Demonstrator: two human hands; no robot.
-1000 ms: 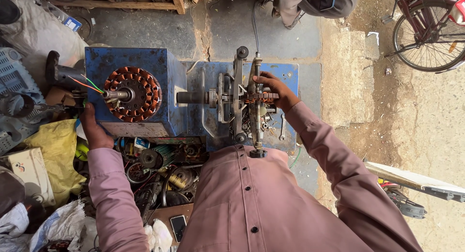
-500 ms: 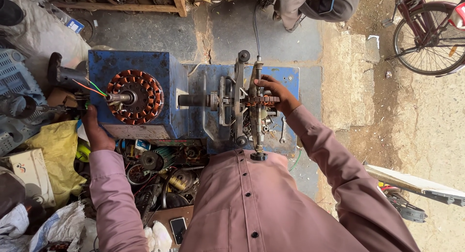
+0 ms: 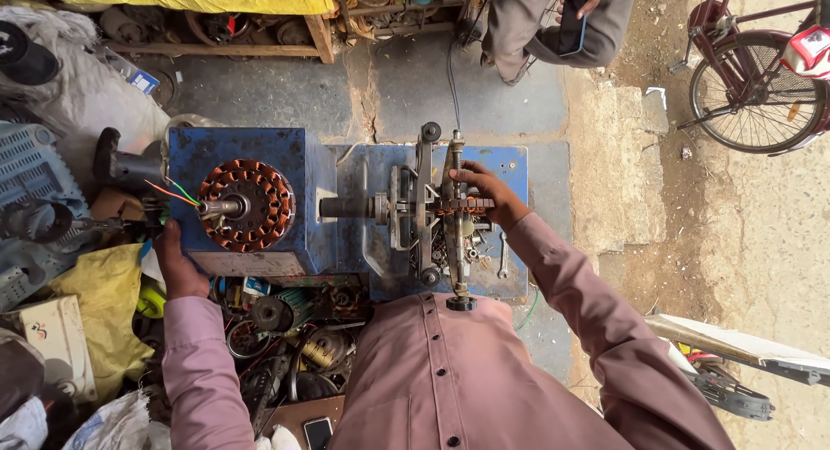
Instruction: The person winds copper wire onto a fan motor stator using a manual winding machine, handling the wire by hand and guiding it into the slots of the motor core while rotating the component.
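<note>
1. From the head camera I look straight down on a blue winding machine set on a stone pavement, my two pink sleeves reaching into the frame from below.

2. My right hand lies across the upright metal frame on the machine's right half, fingers curled over a ribbed, copper-coloured roller; they are closed loosely on it, though I cannot tell how firm the hold is.

3. My left hand sits at the lower left corner of the blue box, fingers together and pointing up toward the stator; whether it grips anything I cannot tell, since the fingertips are hidden against the machine's edge.

4. The copper-wound stator is mounted on the face of the blue box, on a shaft through its centre, with thin red and green wires trailing off to the left.

5. A spanner lies on the blue base plate just right of the frame.

6. Below the machine, between my sleeves, is a heap of scrap motor parts, with a phone at the bottom edge.

7. A yellow cloth lies to the left; a bicycle stands at upper right, and another person is crouched at the top.
</note>
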